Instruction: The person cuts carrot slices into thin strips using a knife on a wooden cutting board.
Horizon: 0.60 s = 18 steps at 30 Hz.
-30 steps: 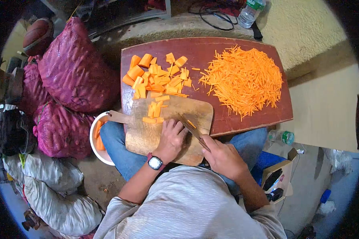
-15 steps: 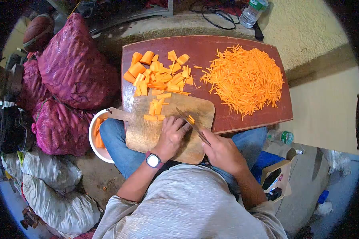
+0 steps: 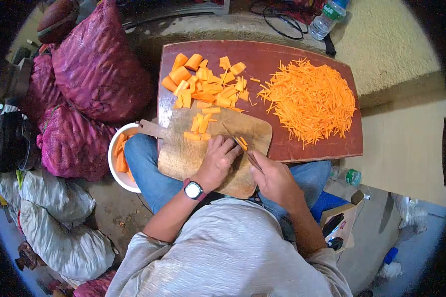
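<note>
A wooden cutting board [image 3: 183, 153] rests over the near edge of the red table. My right hand [image 3: 272, 179] is closed round the handle of a knife [image 3: 231, 133], whose blade points up and left over the board. Thin orange strips [image 3: 243, 142] lie against the blade. My left hand [image 3: 217, 162] presses on the board beside the blade, fingers bent together; what is under them is hidden. Flat carrot slices [image 3: 197, 134] lie on the board left of the blade. Beyond it are thick carrot chunks [image 3: 181, 74], and a heap of carrot shreds [image 3: 312, 101] stands at the right.
The red table [image 3: 282, 150] spans the middle. A white basin [image 3: 115, 171] with carrots stands by my left knee. Purple mesh sacks [image 3: 99, 64] and white sacks [image 3: 59, 232] are stacked at the left. A plastic bottle [image 3: 323, 24] stands beyond the table; an open box [image 3: 343, 225] is at lower right.
The view has shifted a little, so the table and board appear further right. Both hands remain at the board, and the strips still cling by the blade.
</note>
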Available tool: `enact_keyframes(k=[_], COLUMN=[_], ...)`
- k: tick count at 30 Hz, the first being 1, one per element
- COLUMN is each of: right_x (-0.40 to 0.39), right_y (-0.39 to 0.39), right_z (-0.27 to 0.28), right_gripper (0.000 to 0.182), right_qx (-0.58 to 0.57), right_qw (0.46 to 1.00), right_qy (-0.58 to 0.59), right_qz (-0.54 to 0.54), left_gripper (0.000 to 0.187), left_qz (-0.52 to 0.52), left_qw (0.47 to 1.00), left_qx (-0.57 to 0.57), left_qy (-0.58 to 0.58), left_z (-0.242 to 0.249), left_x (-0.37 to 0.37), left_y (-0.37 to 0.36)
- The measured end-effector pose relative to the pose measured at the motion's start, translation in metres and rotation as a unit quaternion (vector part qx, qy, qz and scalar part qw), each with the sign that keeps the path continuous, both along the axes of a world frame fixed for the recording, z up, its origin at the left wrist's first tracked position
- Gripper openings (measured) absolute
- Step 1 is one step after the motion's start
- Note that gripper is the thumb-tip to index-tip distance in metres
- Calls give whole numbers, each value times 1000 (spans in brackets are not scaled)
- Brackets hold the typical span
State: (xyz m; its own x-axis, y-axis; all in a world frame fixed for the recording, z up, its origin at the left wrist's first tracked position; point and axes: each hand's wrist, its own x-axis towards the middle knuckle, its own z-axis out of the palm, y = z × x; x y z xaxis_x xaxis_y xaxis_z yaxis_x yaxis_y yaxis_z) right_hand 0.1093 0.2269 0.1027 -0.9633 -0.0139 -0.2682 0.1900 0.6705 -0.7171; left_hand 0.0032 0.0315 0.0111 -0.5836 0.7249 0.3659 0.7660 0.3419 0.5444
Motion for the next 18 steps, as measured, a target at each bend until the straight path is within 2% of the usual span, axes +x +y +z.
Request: enact_keyframes(k=[18], right_x=[-1], right_y=[-7], right_z=[8], right_gripper=[41], right_qx=[-5], right_qw=[999], right_qy=[31], right_qz=[-17], left_gripper=[35], left_qz=[12], left_qw=[999], left_qx=[-2], left_qy=[40], left_z=[-1], left_x=[3], left_y=[-1])
